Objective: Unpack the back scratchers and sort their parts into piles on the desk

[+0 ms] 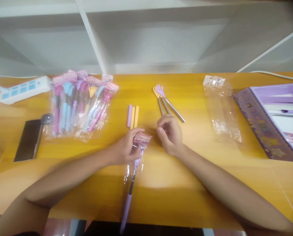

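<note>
My left hand pinches the top of a clear bag with a pink header card. Inside it hangs a purple back scratcher, claw end up, its handle reaching toward the table's front edge. To the right of the card, my right hand is curled with thumb and fingers together; what it holds, if anything, cannot be made out. Just beyond that hand lie unbagged metal back scratcher rods with purple and yellow claws. Loose purple and yellow handle sleeves lie beyond my left hand.
Several bagged back scratchers are piled at left, near a white power strip and a black phone-like device. At right are clear empty bags and a purple printed box. A white partitioned shelf stands behind.
</note>
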Tool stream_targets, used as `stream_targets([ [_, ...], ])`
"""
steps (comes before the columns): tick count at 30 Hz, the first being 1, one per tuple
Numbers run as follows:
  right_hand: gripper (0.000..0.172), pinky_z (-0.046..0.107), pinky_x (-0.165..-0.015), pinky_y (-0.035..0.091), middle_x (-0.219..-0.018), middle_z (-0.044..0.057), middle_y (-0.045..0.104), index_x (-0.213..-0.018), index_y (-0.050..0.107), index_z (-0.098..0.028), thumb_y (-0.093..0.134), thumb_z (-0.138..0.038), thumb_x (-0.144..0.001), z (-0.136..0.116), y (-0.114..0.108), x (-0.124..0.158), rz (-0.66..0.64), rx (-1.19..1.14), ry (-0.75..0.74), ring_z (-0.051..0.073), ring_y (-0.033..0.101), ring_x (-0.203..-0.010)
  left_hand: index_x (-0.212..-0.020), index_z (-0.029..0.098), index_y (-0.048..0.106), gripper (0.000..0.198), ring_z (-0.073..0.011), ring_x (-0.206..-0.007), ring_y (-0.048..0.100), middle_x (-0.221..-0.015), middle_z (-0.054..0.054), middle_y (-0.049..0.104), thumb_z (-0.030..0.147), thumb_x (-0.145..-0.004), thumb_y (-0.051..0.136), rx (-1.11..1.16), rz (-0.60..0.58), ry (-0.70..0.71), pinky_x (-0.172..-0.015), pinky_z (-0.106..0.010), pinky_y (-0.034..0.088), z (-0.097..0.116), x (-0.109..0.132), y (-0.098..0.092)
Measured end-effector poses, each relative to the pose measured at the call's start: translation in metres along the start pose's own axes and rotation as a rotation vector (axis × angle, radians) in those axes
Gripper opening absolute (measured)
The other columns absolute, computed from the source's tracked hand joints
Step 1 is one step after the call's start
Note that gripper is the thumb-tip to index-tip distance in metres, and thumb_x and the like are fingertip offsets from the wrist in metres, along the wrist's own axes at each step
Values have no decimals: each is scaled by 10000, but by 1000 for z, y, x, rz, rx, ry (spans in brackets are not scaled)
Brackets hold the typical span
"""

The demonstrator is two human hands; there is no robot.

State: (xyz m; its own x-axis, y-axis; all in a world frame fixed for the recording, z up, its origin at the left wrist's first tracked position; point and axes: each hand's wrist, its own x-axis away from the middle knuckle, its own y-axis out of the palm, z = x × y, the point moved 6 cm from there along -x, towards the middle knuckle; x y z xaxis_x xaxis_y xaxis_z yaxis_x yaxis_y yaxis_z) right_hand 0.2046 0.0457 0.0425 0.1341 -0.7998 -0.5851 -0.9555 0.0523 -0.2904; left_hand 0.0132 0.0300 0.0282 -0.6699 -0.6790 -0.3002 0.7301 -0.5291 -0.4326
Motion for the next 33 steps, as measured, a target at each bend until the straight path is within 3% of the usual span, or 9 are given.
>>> stream_targets([
  [3, 104, 340, -618, 470, -884, 41, 529, -1038, 573, -249, 671, -241, -1004, -19, 1, 1, -52, 223, -279, 191, 541, -759, -1609, 243, 268, 770, -196, -934, 692, -1207, -109, 660, 71, -944, 617, 14, 8, -2, -825, -347, 613, 1, -2, -1],
  [5, 144, 341, -617, 487, -956, 59, 535, -1053, 607, -254, 719, -227, -967, -21, 7, 3, -122, 297, -324, 197, 560, -797, -1618, 245, 280, 781, -194, -928, 698, -1217, -112, 671, 61, -936, 614, 43, 9, 0, -835, -350, 622, 1, -3, -1],
  [8, 157, 355, -666, 523, -1037, 79, 534, -1099, 627, -244, 716, -213, -974, -13, 14, 4, -203, 291, -247, 206, 585, -863, -1615, 247, 301, 772, -187, -927, 709, -1259, -125, 665, 63, -932, 612, 73, 40, -29, -818, -333, 624, -3, -1, -2],
  [16, 28, 362, -688, 512, -1000, 62, 527, -1027, 636, -234, 663, -227, -1030, -9, 15, -1, -318, 96, -150, 200, 562, -851, -1608, 244, 331, 758, -143, -810, 671, -1177, -97, 677, 69, -931, 624, 77, 43, -111, -689, -273, 564, -15, 6, 3],
  [22, 70, 350, -720, 493, -985, 51, 522, -1002, 617, -229, 629, -238, -1071, -4, 15, -4, -249, 31, -36, 194, 553, -870, -1604, 264, 334, 786, -104, -734, 638, -1168, -72, 668, 57, -911, 639, 85, 50, -101, -661, -243, 558, -15, 4, 3],
  [25, 101, 352, -734, 478, -984, 52, 523, -1001, 618, -229, 605, -270, -1093, -2, 12, -5, -202, 41, -26, 199, 548, -880, -1596, 264, 340, 774, -138, -805, 697, -1201, -94, 675, 70, -916, 655, 126, 55, -124, -669, -252, 567, -17, 6, 5],
  [27, 155, 362, -748, 472, -985, 56, 517, -986, 603, -228, 563, -300, -1117, 0, 3, -8, -75, 68, -8, 207, 543, -888, -1581, 276, 357, 740, -171, -906, 733, -1219, -96, 673, 87, -932, 657, 192, 106, -125, -721, -272, 596, -19, 7, 4],
  [30, 195, 367, -755, 469, -970, 55, 516, -958, 584, -227, 542, -313, -1127, 5, -7, -9, 37, 83, 49, 210, 540, -880, -1513, 276, 438, 638, -165, -938, 714, -1097, -44, 656, 128, -945, 687, 246, 307, -89, -795, -290, 613, -18, 8, -9],
  [33, 179, 350, -746, 483, -943, 48, 545, -955, 587, -222, 561, -288, -1120, 6, 9, -7, -183, 52, 61, 195, 555, -849, -1412, 254, 497, 485, -124, -806, 653, -946, 7, 612, 176, -975, 694, 274, 504, -37, -740, -258, 583, -12, 8, -26],
])
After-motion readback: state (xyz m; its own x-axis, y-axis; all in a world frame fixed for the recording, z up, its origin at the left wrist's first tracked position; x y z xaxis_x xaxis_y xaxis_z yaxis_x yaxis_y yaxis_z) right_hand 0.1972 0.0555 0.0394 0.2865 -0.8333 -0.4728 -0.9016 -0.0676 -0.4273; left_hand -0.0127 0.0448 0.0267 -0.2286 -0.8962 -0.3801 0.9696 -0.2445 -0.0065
